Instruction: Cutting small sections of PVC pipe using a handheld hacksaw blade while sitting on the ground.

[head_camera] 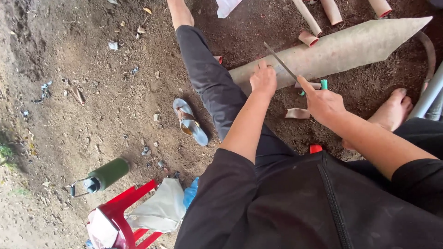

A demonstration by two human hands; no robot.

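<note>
A long, pale curled sheet of bark or leaf sheath (341, 48) lies on the dirt ground, pointed at its far right end. My left hand (263, 79) presses down on its near left end, fingers curled against it. My right hand (323, 102) grips a knife with a green handle; its thin blade (280, 62) slants up across the sheet, edge resting on it just right of my left hand. Small curled cut strips (297, 113) lie beside the sheet.
My leg in dark trousers (207, 78) stretches out on the left; my bare foot (394, 110) is on the right. A sandal (190, 122), a green bottle (105, 175), a red plastic stool (127, 216) with cloth, rolled pieces (332, 11) and a metal pole (429, 94) surround me.
</note>
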